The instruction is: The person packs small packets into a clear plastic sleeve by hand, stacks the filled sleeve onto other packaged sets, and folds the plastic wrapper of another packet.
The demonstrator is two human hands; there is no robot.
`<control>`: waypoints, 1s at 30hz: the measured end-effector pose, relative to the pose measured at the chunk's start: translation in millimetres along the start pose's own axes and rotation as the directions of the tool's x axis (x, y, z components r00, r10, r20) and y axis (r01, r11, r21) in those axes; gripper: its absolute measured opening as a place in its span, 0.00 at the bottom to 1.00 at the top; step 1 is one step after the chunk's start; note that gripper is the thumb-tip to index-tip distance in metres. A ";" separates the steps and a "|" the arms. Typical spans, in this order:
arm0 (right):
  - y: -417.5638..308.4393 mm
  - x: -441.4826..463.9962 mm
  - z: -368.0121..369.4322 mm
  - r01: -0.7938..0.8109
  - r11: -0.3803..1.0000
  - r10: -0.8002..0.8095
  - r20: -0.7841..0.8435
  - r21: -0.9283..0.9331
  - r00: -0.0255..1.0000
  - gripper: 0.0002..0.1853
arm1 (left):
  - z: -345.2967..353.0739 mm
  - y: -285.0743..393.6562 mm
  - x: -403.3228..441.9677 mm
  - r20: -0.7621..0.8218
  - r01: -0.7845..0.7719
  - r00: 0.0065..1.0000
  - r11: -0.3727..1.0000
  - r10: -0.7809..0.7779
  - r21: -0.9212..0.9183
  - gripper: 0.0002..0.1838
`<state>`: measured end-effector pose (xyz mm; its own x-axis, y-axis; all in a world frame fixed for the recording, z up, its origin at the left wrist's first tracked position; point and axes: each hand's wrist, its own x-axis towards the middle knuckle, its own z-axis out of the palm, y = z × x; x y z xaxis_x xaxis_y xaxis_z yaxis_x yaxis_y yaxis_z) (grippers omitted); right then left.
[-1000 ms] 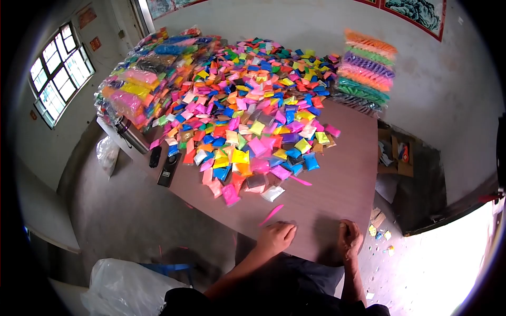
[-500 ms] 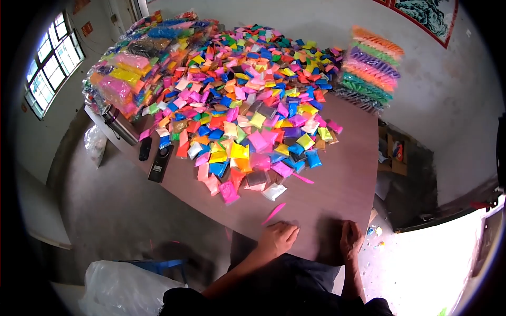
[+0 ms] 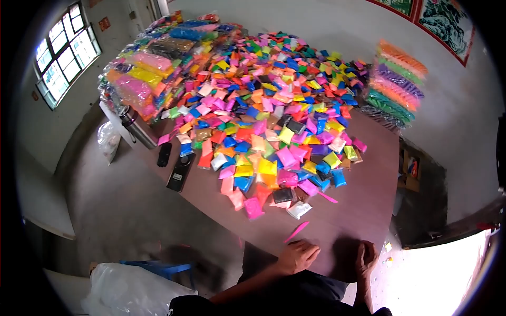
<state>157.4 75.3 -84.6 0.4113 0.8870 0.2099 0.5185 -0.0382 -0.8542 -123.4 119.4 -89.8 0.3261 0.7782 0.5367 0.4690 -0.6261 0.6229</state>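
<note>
Pink plastic strip [image 3: 297,231]: lies flat on the tabletop [image 3: 369,184] at 12 o'clock from my left grip [image 3: 299,256], just beside the knuckles. Judged handling: light, thin, fairly stiff, slick; pinch at mid-length, lifting one edge first.

Left grip: fingers curled inward, mostly closed. No held object shows; the palm is hidden, so contents cannot be confirmed. Right grip [image 3: 367,258]: fingers bent at the near edge; exact opening and contents cannot be determined.

White packet [image 3: 299,210]: 12 o'clock, beyond the strip. Judged soft, light, with slippery film; hold across the body, as hard squeezing may split a seam.

Second pink strip [image 3: 328,197]: 1 o'clock from the left grip. Packet pile [image 3: 284,105]: 12 o'clock, farther out. Flask [image 3: 138,126]: 10 o'clock.
</note>
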 end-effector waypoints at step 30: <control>-15.5 6.8 -13.3 0.037 0.999 -0.036 0.081 -0.003 0.996 0.06 | 7.7 13.7 6.3 -0.034 0.039 0.999 0.995 -0.036 0.094 0.07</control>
<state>162.1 75.7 -63.7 0.3301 0.9222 0.2017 0.5354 -0.0069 -0.8446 -108.6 116.1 -82.3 0.2814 0.7980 0.5330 0.5565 -0.5882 0.5868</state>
